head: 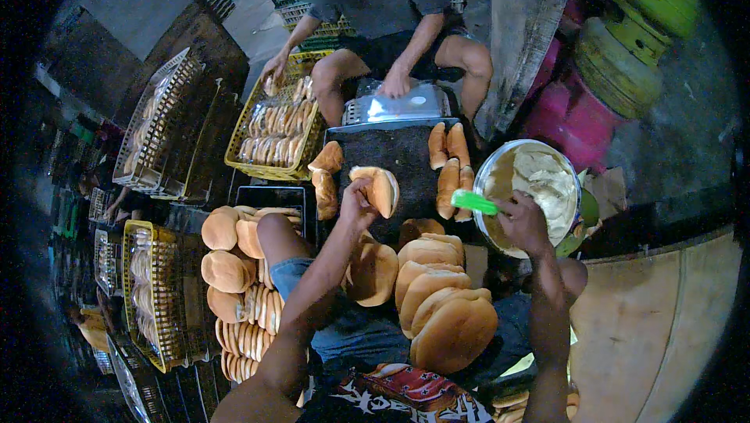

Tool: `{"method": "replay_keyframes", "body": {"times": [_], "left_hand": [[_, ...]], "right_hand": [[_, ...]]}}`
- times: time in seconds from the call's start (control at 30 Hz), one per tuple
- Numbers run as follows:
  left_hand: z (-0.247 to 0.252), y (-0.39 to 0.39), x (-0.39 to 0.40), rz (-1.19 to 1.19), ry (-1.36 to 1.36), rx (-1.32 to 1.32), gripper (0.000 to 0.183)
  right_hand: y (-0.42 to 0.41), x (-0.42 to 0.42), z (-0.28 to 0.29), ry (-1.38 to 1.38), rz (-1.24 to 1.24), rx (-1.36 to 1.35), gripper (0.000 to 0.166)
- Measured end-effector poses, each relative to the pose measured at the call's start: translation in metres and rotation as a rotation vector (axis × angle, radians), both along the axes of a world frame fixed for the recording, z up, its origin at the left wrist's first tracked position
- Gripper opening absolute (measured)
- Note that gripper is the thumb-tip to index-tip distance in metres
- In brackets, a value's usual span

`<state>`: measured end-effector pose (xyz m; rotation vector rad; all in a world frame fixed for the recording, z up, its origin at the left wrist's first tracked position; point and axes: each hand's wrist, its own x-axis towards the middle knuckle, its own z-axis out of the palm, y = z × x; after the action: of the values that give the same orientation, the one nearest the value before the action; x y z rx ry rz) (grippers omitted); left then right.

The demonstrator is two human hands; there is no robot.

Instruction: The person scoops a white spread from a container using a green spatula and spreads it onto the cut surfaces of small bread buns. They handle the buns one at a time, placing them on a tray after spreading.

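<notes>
My left hand (358, 207) grips a split bread bun (384, 191) above the dark tray (389, 150). Over the round tub (479, 180) at the right, my right hand (525, 225) holds a bright green spreader (474, 202), whose far end is hidden. Pale cream (554, 186) lies thick inside that tub. Large round buns (454, 329) lean in a row across my lap, with another bun (372, 270) beside them. Several long rolls (448, 183) rest along the tray's right side, and smaller bread pieces (326, 188) sit at its left edge.
Opposite sits a person (387, 7), one hand in a yellow crate (231, 156) of wrapped bread, the other on a shiny plastic pack (410, 103). Stacked buns (228, 270) and another yellow crate (158, 358) stand left. Green gas cylinders (621, 65) lie beyond a wooden post (515, 30).
</notes>
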<state>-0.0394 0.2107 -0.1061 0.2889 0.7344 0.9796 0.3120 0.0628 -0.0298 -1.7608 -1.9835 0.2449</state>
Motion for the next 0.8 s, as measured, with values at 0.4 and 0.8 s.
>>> {"method": "replay_keyframes", "body": {"times": [0.4, 0.8], "left_hand": [[-0.085, 0.058, 0.049, -1.451, 1.949, 1.078, 0.036], [-0.051, 0.026, 0.036, -0.999, 1.224, 0.964, 0.06]], "right_hand": [[0.003, 0.024, -0.028, 0.047, -0.111, 0.028, 0.028], [0.009, 0.05, -0.027, 0.011, -0.275, -0.388, 0.029]]}}
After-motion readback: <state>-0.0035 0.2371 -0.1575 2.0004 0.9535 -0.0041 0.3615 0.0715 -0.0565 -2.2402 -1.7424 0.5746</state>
